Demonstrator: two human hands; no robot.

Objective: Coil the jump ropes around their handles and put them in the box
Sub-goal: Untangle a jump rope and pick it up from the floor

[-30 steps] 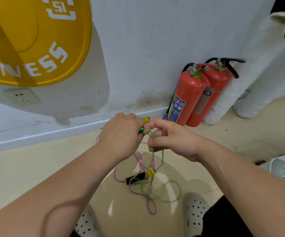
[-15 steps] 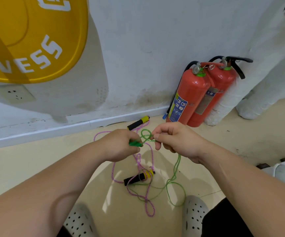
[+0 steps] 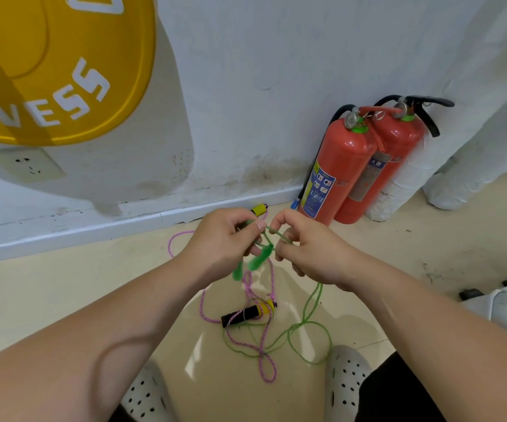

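Hidden: a yellow-tipped handle (image 3: 258,209) is mostly covered by the left hand (image 3: 221,242); only its end is seen beyond the knuckles.
Blurred: the green handles (image 3: 259,258) are smeared between the two hands, just under the fingertips; how they are gripped cannot be told.
Left hand: fingers are curled, and the green rope (image 3: 307,325) is pinched between thumb and forefinger.
Right hand (image 3: 310,251): fingers are curled, and a loop of the same rope is pinched at the fingertips.
Green rope: a thin, smooth cord is stretched between the hands, then hung from under the right hand into loose floor loops.
Pink rope (image 3: 264,351): a braided, speckled cord is tangled on the glossy floor below both hands.
Black handle (image 3: 243,314): a yellow-capped cylinder is laid in that tangle.
Fire extinguishers (image 3: 337,166): two red, glossy cylinders are stood beyond the right hand.
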